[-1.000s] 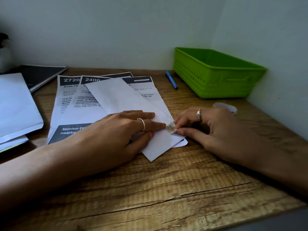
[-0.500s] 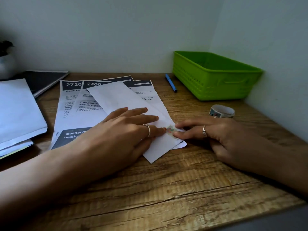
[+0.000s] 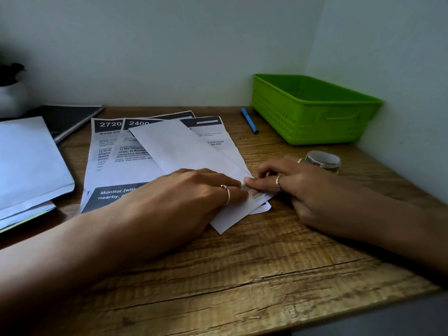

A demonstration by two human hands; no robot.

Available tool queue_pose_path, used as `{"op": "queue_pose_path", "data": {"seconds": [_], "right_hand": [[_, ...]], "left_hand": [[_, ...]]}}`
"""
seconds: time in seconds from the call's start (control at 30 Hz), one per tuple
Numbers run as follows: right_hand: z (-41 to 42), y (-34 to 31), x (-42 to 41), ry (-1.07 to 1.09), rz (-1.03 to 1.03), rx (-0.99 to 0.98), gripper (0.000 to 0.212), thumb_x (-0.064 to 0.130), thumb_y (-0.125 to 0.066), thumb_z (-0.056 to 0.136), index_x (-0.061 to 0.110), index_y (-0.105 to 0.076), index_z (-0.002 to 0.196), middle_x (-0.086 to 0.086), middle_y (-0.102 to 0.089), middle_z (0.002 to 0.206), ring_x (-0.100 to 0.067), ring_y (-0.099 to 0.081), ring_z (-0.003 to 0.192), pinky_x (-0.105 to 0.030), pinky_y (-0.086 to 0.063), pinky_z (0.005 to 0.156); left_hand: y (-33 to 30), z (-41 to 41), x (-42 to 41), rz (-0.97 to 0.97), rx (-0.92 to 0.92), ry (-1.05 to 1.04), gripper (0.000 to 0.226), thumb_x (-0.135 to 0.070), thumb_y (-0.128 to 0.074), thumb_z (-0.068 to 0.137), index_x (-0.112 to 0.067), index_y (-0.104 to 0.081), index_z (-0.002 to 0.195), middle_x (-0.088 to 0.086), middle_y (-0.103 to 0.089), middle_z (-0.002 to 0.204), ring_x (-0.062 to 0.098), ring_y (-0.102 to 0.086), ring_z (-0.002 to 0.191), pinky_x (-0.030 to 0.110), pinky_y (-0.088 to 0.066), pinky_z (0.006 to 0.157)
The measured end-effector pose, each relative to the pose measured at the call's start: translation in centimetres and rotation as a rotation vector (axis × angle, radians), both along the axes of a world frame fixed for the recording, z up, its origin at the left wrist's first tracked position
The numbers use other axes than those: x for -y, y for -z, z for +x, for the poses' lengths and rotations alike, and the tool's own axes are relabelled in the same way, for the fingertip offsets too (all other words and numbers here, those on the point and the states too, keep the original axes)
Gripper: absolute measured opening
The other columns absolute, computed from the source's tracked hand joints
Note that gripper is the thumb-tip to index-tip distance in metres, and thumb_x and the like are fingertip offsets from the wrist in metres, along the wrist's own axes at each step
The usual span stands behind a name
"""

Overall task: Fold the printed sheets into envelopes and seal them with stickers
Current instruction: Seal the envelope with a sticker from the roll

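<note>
Sticker [image 3: 255, 194] between both hands' fingertips

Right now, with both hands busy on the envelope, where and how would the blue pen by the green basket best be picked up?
Pinch the blue pen across the middle of its barrel, coming from above or from its left. It lies flat on the desk, its length running away from the person, with the green basket close along its right side, so that side looks cramped. The left side is bare wood.

White folded envelope [image 3: 194, 154] flat atop printed sheets [image 3: 116, 151], sticker [image 3: 255, 195] on edge.
</note>
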State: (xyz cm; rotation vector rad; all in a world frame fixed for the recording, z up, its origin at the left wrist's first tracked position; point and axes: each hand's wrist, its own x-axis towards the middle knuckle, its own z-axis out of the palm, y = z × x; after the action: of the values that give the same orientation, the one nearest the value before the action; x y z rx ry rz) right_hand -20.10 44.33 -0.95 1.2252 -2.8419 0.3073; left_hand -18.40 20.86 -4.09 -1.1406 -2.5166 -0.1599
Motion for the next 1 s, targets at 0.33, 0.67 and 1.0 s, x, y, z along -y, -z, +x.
{"op": "queue_pose_path", "data": {"seconds": [0.33,0.67,1.0], "right_hand": [[0.0,0.1,-1.7,-0.129,-0.164,-0.036,0.060,-0.003,-0.038,0.067,0.020,-0.067,0.114,0.012,-0.057,0.122,0.004,-0.041,0.118,0.000,-0.023,0.099],[0.0,0.4,-2.2,-0.143,-0.154,0.022,0.068,0.000,-0.040,0.072,0.044,-0.052,0.123,0.018,-0.051,0.129,0.005,-0.044,0.118,-0.012,-0.036,0.096],[0.1,0.5,-2.1,-0.130,-0.243,0.002,0.059,-0.001,-0.040,0.071,0.034,-0.066,0.111,0.013,-0.058,0.127,0.005,-0.044,0.120,-0.003,-0.028,0.100]], "left_hand": [[1.0,-0.4,-0.2,0.132,0.059,0.000,0.031,-0.041,-0.031,0.094,-0.045,-0.035,0.125,-0.015,-0.053,0.120,0.013,-0.058,0.105,0.042,-0.055,0.077],[0.4,0.2,-0.4,0.149,0.090,-0.019,0.032,-0.043,-0.031,0.095,-0.041,-0.039,0.125,-0.011,-0.059,0.119,0.013,-0.059,0.105,0.040,-0.055,0.078],[-2.4,2.9,-1.0,0.141,0.168,-0.079,0.050,-0.042,-0.025,0.091,-0.029,-0.060,0.124,-0.007,-0.064,0.121,0.010,-0.058,0.109,0.030,-0.047,0.086]]}}
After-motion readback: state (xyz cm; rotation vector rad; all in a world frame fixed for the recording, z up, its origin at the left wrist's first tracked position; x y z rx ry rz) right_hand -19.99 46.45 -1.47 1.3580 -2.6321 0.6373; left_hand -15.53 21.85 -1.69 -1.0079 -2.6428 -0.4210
